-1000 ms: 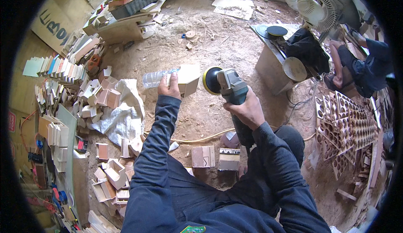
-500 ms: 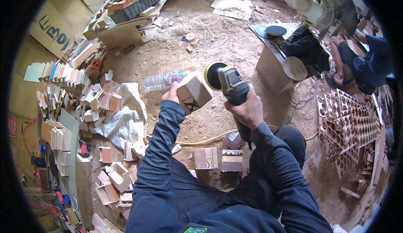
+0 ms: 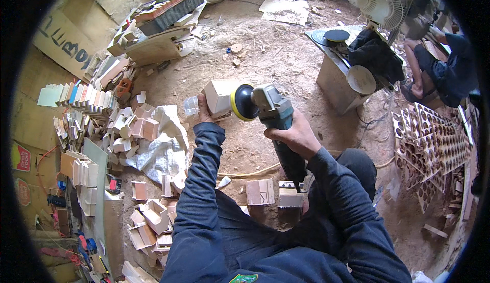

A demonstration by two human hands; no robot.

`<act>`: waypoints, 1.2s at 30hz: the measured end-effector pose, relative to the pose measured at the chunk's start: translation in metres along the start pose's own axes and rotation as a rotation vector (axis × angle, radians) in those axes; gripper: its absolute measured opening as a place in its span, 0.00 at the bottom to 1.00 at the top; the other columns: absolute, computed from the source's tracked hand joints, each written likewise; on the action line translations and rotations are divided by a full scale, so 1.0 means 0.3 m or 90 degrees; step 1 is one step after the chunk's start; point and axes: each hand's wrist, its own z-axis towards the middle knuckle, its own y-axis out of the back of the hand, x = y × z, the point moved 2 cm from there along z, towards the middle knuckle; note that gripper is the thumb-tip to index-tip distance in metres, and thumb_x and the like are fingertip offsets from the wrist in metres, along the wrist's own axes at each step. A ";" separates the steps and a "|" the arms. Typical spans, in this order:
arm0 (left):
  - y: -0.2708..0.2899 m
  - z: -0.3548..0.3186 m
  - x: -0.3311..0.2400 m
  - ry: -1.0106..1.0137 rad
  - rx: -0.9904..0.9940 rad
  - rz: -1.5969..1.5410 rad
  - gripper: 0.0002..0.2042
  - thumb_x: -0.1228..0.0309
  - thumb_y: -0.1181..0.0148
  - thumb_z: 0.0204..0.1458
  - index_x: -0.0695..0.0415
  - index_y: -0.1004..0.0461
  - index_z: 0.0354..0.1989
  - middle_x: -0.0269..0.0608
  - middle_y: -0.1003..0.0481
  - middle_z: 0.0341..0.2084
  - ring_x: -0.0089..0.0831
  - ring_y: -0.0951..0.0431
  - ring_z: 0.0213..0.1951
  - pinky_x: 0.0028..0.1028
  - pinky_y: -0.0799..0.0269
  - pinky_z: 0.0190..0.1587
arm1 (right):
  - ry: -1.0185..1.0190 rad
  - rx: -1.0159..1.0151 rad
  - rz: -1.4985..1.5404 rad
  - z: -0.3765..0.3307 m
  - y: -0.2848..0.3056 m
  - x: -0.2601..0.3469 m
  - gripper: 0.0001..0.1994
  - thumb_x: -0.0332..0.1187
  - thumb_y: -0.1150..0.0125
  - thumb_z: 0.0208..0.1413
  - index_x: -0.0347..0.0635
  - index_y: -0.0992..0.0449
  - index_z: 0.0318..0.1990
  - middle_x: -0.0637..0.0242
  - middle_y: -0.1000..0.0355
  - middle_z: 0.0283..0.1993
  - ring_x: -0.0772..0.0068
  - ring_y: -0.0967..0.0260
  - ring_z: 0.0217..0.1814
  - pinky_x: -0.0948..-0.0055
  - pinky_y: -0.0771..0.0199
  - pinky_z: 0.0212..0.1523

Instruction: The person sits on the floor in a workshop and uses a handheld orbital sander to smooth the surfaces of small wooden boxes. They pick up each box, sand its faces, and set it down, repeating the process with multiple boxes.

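**Sanding a small wooden box, with a heap of boxes on either side**

I hold a small wooden box [image 3: 218, 97] up in my left hand [image 3: 203, 110], fingers closed around its lower near edge, so that it hangs in the air over the sawdust floor [image 3: 286, 53], well above the ground and at arm's reach in front of me. My right hand [image 3: 295, 136] is wrapped tight around the body of a blue-green power sander [image 3: 273, 110], whose yellow-rimmed black disc [image 3: 242, 102] sits right against the box's right side; touching or a hair apart, I cannot tell from here.

By my reckoning the job is somewhere in the middle. The face of the box turned toward me looks pale and even, but whether its other faces are sanded I cannot tell. To my left, a jumble of boxes and cut boards [image 3: 130, 125] lies beside a crumpled white sack [image 3: 163, 148], and more small boxes [image 3: 153, 216] sit by my left knee; two flat wooden pieces [image 3: 260, 191] rest on the floor between my legs. Which of these are finished and which are waiting, nothing here shows.

Off to the right, another person [image 3: 444, 68] sits by a low desk [image 3: 339, 74] with a fan [image 3: 380, 5], next to stacked lattice panels [image 3: 434, 145].
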 end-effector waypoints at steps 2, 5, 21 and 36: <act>-0.015 -0.002 0.004 -0.055 0.019 0.040 0.42 0.32 0.30 0.49 0.59 0.23 0.58 0.42 0.17 0.45 0.36 0.17 0.45 0.32 0.19 0.48 | -0.013 0.022 0.001 -0.003 -0.018 0.026 0.24 0.32 0.22 0.45 0.38 0.23 0.51 0.68 0.21 0.43 0.76 0.25 0.44 0.71 0.25 0.50; -0.025 -0.017 0.012 -0.066 0.039 0.010 0.39 0.35 0.31 0.53 0.57 0.24 0.59 0.42 0.18 0.47 0.34 0.17 0.47 0.31 0.19 0.51 | 0.021 0.013 -0.005 -0.013 -0.029 0.041 0.23 0.34 0.23 0.45 0.38 0.22 0.49 0.68 0.21 0.42 0.75 0.25 0.45 0.69 0.25 0.51; -0.037 -0.048 -0.030 -0.035 0.182 -0.056 0.37 0.33 0.43 0.60 0.49 0.30 0.69 0.42 0.23 0.59 0.42 0.20 0.58 0.46 0.17 0.57 | 0.016 -0.142 -0.003 -0.004 0.073 -0.045 0.25 0.32 0.23 0.45 0.39 0.24 0.51 0.67 0.21 0.44 0.75 0.25 0.44 0.70 0.23 0.49; -0.063 -0.085 0.052 0.102 0.118 -0.085 0.39 0.31 0.42 0.58 0.52 0.28 0.65 0.43 0.20 0.53 0.42 0.15 0.49 0.38 0.15 0.52 | 0.055 -0.165 -0.120 0.002 -0.057 -0.017 0.36 0.46 0.21 0.37 0.41 0.25 0.56 0.49 0.19 0.47 0.47 0.18 0.50 0.57 0.19 0.53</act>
